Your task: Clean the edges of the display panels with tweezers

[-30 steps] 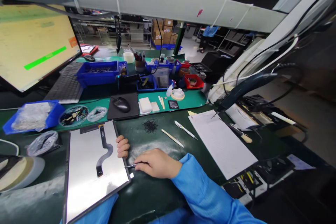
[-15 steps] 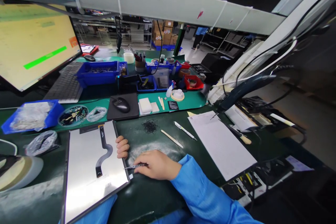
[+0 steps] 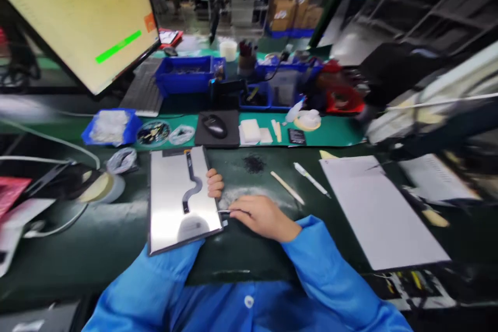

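Note:
My left hand (image 3: pixel 215 183) grips an LCD screen panel (image 3: pixel 167 192) from beneath, its fingers curled over the panel's right edge and the rest hidden behind it. The panel is tilted, silver back facing me. A dark, curved flex cable (image 3: pixel 196 185) lies across that back. My right hand (image 3: pixel 264 215) is closed on thin metal tweezers (image 3: pixel 224 211), whose tip meets the panel's lower right edge; blur hides the exact contact. A small white tab (image 3: pixel 224 223) sticks out just below the tip.
Beyond the panel lie a pile of black bits (image 3: pixel 254 164), a wooden stick (image 3: pixel 287 188), a white pen (image 3: pixel 312 180) and a paper sheet (image 3: pixel 383 212). A mouse (image 3: pixel 215 126) and blue bins (image 3: pixel 184 75) stand farther back. A tape roll (image 3: pixel 111 189) sits left.
The camera view has swung, shifting the scene rightward and upward and showing more of my sleeves. Both hands keep their holds; the tweezers stay at the panel's right edge.

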A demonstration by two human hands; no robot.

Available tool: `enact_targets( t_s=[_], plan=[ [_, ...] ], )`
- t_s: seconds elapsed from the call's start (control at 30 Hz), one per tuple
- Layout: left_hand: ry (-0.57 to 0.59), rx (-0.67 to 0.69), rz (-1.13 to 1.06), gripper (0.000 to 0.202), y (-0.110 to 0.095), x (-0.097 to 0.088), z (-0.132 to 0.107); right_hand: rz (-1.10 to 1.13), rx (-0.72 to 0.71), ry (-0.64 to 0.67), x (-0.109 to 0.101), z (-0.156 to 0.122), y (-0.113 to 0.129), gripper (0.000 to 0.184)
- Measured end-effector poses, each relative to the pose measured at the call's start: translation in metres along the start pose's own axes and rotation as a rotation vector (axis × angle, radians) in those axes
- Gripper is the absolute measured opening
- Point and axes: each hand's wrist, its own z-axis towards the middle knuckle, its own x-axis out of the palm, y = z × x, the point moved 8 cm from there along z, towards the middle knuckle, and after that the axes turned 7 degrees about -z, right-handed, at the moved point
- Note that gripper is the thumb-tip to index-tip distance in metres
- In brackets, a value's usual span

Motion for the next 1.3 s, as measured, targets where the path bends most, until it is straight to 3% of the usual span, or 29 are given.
enact_targets(
  t_s=[0.13, 0.5, 0.77, 0.93, 1.1, 1.3],
  plan=[
    [-0.078, -0.021, -0.053, 0.021, -0.003, -0.023, -0.007, 0.097, 0.033, 0.031, 0.003, -0.001, -0.005, 0.015],
    [0.081, -0.081, -0.162, 0.017, 0.000, -0.031, 0.006, 0.081, 0.049, 0.069, 0.001, -0.001, -0.002, 0.017],
    [0.026, -0.004, -0.116, 0.020, -0.004, -0.042, 0.012, 0.061, 0.012, 0.077, 0.001, -0.001, 0.000, 0.019],
    [0.019, 0.003, -0.093, 0.017, -0.006, -0.051, 0.019, 0.103, 0.092, 0.069, 0.000, -0.001, -0.004, 0.015],
    [-0.003, 0.002, -0.064, 0.017, -0.008, -0.058, 0.024, 0.062, 0.027, 0.079, -0.001, 0.000, 0.000, 0.017],
    [0.007, -0.012, -0.071, 0.019, -0.008, -0.049, 0.019, 0.093, 0.089, 0.087, 0.001, -0.002, -0.004, 0.014]
  ],
)
